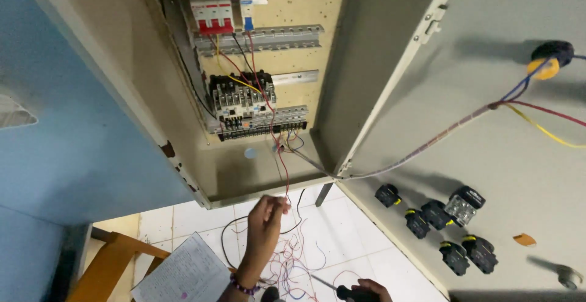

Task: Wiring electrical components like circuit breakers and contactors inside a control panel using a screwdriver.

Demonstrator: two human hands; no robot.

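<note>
Pinching the red wire [284,174] from below, left grip [267,215]; right grip [366,290] clasps screwdriver [342,290].

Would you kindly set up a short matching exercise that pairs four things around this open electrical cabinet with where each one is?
Things:
1. left hand
2. right hand
3. notebook page
4. black push-button backs

Places:
A. mounted on the inside of the open door
B. raised to the hanging red wire under the cabinet
C. bottom edge of the view, gripping a black-handled screwdriver
D. lower left, above the wooden frame

Pairs: 1-B, 2-C, 3-D, 4-A
</note>
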